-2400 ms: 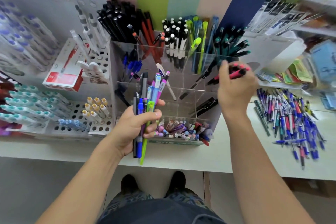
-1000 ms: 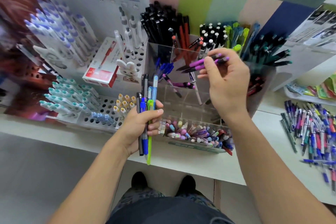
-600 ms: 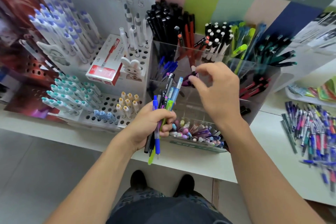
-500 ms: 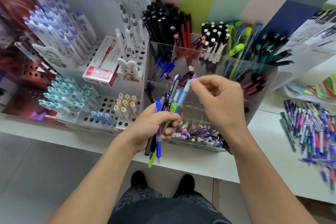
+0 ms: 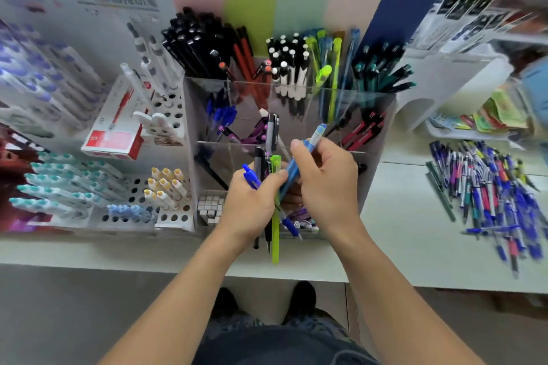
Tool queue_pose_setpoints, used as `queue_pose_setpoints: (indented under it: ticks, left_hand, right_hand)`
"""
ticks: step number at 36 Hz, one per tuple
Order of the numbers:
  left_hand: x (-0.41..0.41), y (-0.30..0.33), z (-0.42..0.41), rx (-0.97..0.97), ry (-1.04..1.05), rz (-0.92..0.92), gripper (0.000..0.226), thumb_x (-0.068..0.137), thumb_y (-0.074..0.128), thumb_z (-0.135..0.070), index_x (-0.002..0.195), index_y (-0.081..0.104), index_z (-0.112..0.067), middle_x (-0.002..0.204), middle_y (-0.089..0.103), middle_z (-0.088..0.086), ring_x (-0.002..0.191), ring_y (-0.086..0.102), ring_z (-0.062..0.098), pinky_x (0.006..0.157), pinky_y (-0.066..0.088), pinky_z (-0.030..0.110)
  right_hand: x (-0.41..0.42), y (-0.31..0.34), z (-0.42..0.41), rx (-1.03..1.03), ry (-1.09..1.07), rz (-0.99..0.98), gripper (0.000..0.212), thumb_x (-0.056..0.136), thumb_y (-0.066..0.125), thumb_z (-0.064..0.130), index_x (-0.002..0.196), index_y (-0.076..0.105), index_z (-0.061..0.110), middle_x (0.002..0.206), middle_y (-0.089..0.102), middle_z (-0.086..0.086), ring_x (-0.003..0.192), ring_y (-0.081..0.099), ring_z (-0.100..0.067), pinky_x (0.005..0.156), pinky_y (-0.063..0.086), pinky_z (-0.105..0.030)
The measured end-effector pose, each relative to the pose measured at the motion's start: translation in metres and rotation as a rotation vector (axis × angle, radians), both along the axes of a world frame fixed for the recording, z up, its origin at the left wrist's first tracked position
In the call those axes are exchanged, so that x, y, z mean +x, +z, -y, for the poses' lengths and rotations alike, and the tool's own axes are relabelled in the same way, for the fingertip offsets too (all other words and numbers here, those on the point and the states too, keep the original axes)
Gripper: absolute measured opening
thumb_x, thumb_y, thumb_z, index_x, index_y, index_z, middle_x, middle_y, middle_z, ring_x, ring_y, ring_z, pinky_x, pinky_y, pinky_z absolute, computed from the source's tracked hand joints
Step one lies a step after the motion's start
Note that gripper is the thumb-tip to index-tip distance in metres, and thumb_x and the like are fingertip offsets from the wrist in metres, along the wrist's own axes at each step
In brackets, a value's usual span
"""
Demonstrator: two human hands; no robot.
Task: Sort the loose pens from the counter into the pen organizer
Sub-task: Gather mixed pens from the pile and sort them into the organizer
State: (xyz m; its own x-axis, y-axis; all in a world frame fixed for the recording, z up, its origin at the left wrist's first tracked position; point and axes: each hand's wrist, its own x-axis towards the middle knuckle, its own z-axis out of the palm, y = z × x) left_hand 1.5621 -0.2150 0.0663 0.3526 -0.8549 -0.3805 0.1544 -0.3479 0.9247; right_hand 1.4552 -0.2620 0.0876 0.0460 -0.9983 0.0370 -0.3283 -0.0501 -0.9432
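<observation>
My left hand [image 5: 252, 204] grips a bundle of pens [image 5: 275, 225] upright: blue, black, grey and a long lime-green one. My right hand [image 5: 326, 184] pinches a light blue pen [image 5: 311, 142] that slants out of the top of that bundle. Both hands are in front of the clear acrylic pen organizer [image 5: 382, 115], whose stepped compartments hold black, red, white-capped, green, teal, blue and purple pens. A heap of loose pens [image 5: 492, 195] lies on the white counter [image 5: 400, 240] to the right.
Left of the organizer stand white perforated pen racks [image 5: 166, 210] with teal, yellow and blue-capped pens, and a red and white pen box [image 5: 115, 133]. A white shelf unit [image 5: 444, 89] with coloured packets is at the back right. The counter's front edge runs just below my hands.
My right hand let go of the purple pens in a middle compartment, came back to the bundle and took hold of the light blue pen. My left hand shifted slightly right.
</observation>
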Motion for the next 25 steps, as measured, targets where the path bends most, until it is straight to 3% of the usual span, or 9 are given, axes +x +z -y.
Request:
queue_pose_setpoints:
  ticks: [3, 6, 8, 10, 12, 15, 17, 21, 25]
  left_hand:
    - [-0.005, 0.000, 0.002, 0.005, 0.056, -0.043, 0.061, 0.069, 0.070, -0.054, 0.104, 0.070, -0.004, 0.106, 0.069, 0.026, 0.097, 0.069, 0.040, 0.080, 0.057, 0.064]
    - [-0.006, 0.000, 0.011, -0.067, 0.131, -0.201, 0.019, 0.091, 0.063, -0.024, 0.084, 0.068, -0.008, 0.089, 0.075, 0.018, 0.087, 0.075, 0.033, 0.080, 0.060, 0.049]
    - [0.001, 0.003, 0.015, -0.102, 0.197, -0.351, 0.019, 0.099, 0.054, -0.008, 0.081, 0.060, -0.008, 0.063, 0.066, 0.008, 0.058, 0.068, 0.025, 0.062, 0.059, 0.037]
    - [0.011, 0.007, 0.017, -0.118, 0.182, -0.513, 0.020, 0.099, 0.051, -0.010, 0.080, 0.057, -0.013, 0.053, 0.044, 0.001, 0.041, 0.045, 0.016, 0.045, 0.046, 0.027]
    - [0.019, 0.010, 0.018, -0.127, 0.111, -0.635, 0.017, 0.100, 0.046, -0.014, 0.087, 0.057, -0.014, 0.054, 0.035, -0.002, 0.038, 0.033, 0.010, 0.038, 0.035, 0.021]
    - [0.021, 0.015, 0.018, -0.167, 0.011, -0.705, 0.023, 0.100, 0.035, -0.015, 0.098, 0.057, -0.010, 0.056, 0.036, -0.002, 0.038, 0.031, 0.008, 0.035, 0.032, 0.019]
    - [0.018, 0.018, 0.019, -0.176, -0.051, -0.695, 0.028, 0.099, 0.031, -0.012, 0.103, 0.058, -0.008, 0.059, 0.040, 0.001, 0.039, 0.032, 0.009, 0.035, 0.033, 0.019]
    - [0.013, 0.022, 0.014, -0.138, -0.150, -0.539, 0.029, 0.099, 0.030, -0.004, 0.102, 0.059, -0.001, 0.060, 0.054, 0.010, 0.040, 0.036, 0.013, 0.037, 0.036, 0.021]
    - [0.012, 0.022, 0.009, -0.089, -0.249, -0.283, 0.029, 0.100, 0.036, 0.003, 0.093, 0.064, 0.005, 0.047, 0.055, 0.002, 0.037, 0.042, 0.015, 0.039, 0.039, 0.023]
  right_hand:
    - [-0.001, 0.004, -0.003, -0.057, -0.073, 0.015, 0.038, 0.100, 0.061, 0.022, 0.067, 0.051, 0.008, 0.054, 0.045, 0.009, 0.051, 0.038, -0.007, 0.051, 0.031, -0.019]
    - [-0.009, 0.012, 0.000, -0.119, -0.128, 0.022, 0.033, 0.103, 0.057, 0.026, 0.073, 0.056, 0.010, 0.058, 0.049, 0.002, 0.051, 0.046, -0.013, 0.050, 0.041, -0.032]
    - [-0.019, 0.026, 0.006, -0.180, -0.193, 0.086, 0.030, 0.105, 0.054, 0.027, 0.078, 0.057, 0.015, 0.067, 0.055, -0.008, 0.056, 0.055, -0.027, 0.049, 0.050, -0.045]
    - [-0.032, 0.044, 0.017, -0.269, -0.245, 0.172, 0.026, 0.106, 0.050, 0.024, 0.082, 0.056, 0.019, 0.070, 0.058, -0.006, 0.056, 0.060, -0.024, 0.048, 0.054, -0.038]
    - [-0.043, 0.057, 0.028, -0.300, -0.178, 0.158, 0.025, 0.106, 0.048, 0.026, 0.083, 0.056, 0.025, 0.074, 0.061, -0.003, 0.060, 0.060, -0.018, 0.054, 0.053, -0.034]
    - [-0.043, 0.056, 0.041, -0.152, 0.105, -0.099, 0.029, 0.106, 0.044, 0.023, 0.079, 0.056, 0.022, 0.077, 0.066, -0.008, 0.068, 0.058, -0.017, 0.069, 0.049, -0.035]
    - [-0.031, 0.047, 0.039, -0.014, 0.287, -0.190, 0.026, 0.105, 0.047, 0.019, 0.083, 0.057, 0.009, 0.064, 0.060, 0.000, 0.060, 0.054, -0.013, 0.067, 0.044, -0.034]
    - [-0.016, 0.033, 0.024, 0.173, 0.344, 0.029, 0.027, 0.104, 0.053, 0.019, 0.093, 0.061, -0.004, 0.051, 0.040, 0.006, 0.047, 0.035, -0.007, 0.050, 0.033, -0.021]
    - [-0.016, 0.031, 0.019, 0.321, 0.373, 0.205, 0.022, 0.095, 0.068, 0.007, 0.090, 0.061, -0.013, 0.057, 0.047, -0.010, 0.043, 0.051, -0.012, 0.050, 0.050, -0.023]
